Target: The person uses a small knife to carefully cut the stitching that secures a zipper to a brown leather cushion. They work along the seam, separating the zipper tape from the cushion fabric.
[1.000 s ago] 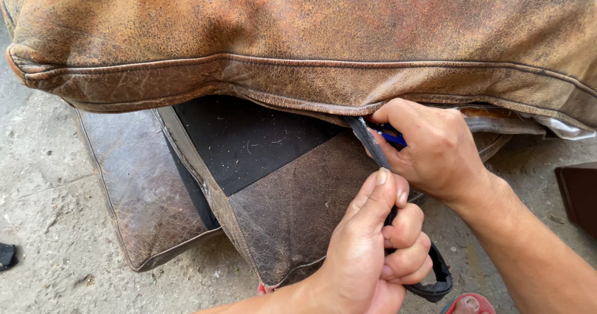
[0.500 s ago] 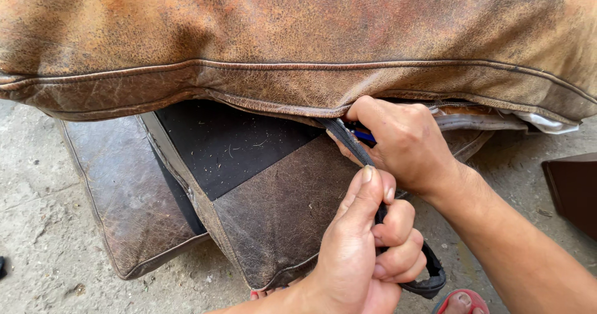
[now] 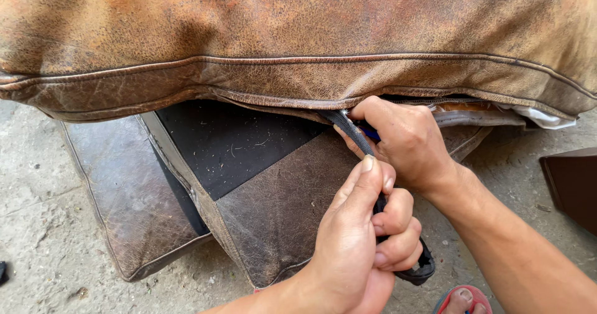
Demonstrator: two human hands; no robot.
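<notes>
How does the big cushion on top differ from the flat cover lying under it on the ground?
The big cushion is stuffed and bulging, while the flat cover lies limp. The cushion is mottled orange-tan; the cover is darker brown with a black panel. The cushion's seam is open at the right, showing white lining, where the right hand works; the left hand pulls a dark strip across the cover. Both are worn, cracked leather-like material.

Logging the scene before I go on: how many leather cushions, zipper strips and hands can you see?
Leather cushions: 3, one big tan, two dark brown
Zipper strips: 1
Hands: 2, left hand, right hand
Total: 6
</notes>
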